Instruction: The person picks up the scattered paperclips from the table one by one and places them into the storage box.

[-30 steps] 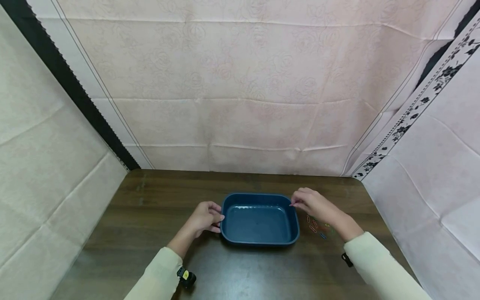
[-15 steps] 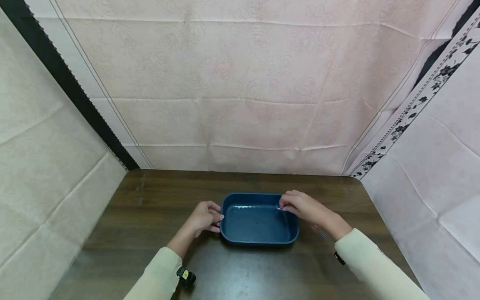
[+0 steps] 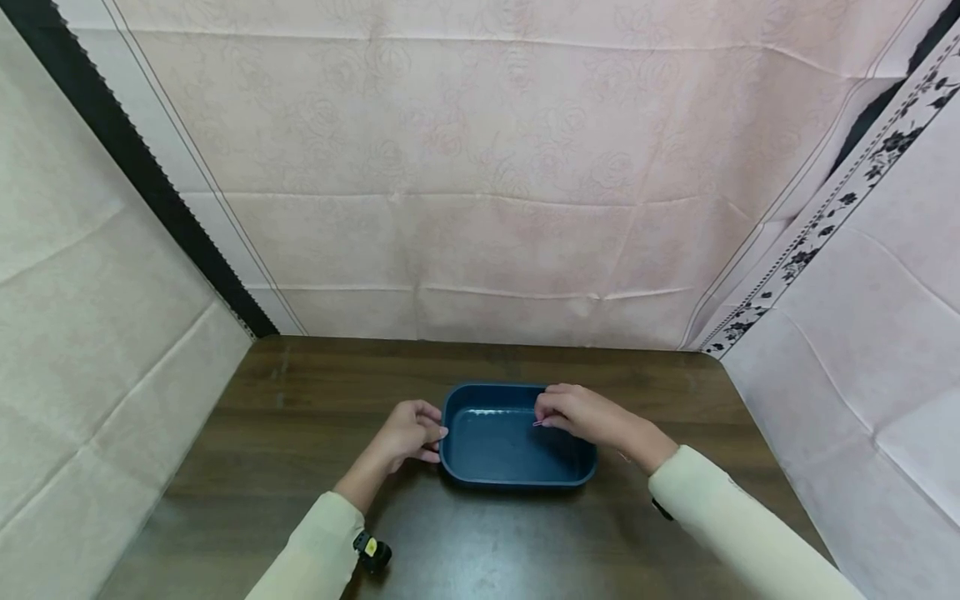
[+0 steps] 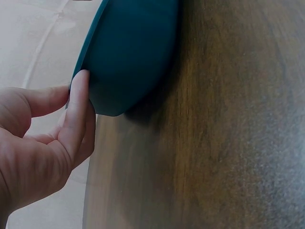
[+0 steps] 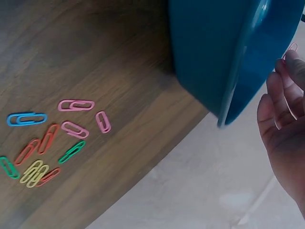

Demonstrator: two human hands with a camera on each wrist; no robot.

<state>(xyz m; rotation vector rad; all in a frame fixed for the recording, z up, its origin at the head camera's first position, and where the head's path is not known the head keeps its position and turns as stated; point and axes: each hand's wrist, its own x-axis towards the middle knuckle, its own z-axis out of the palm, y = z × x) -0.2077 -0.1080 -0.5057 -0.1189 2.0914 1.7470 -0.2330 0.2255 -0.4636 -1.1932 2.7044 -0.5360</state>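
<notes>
A blue rectangular plastic tray (image 3: pixel 519 482) stands on the wooden table. My left hand (image 3: pixel 411 433) pinches its left rim; in the left wrist view the thumb and fingertips meet at the edge of the tray (image 4: pixel 128 52). Over the tray's inside, right of its middle, my right hand (image 3: pixel 581 414) pinches a small pink paper clip (image 3: pixel 537 423). That pink paper clip (image 5: pixel 293 46) sticks out beyond the fingertips in the right wrist view. Inside the tray, the part under the right hand is hidden.
Several loose paper clips lie on the table right of the tray, among them a blue clip (image 5: pixel 26 119), a pink clip (image 5: pixel 76 105), a green clip (image 5: pixel 72 151) and an orange clip (image 5: pixel 48 139). Pale cloth (image 3: pixel 480 167) hangs behind the table and at both sides.
My right hand has moved left with the pink paper clip, from the tray's right rim to over its inside. The left hand and the tray have stayed in place.
</notes>
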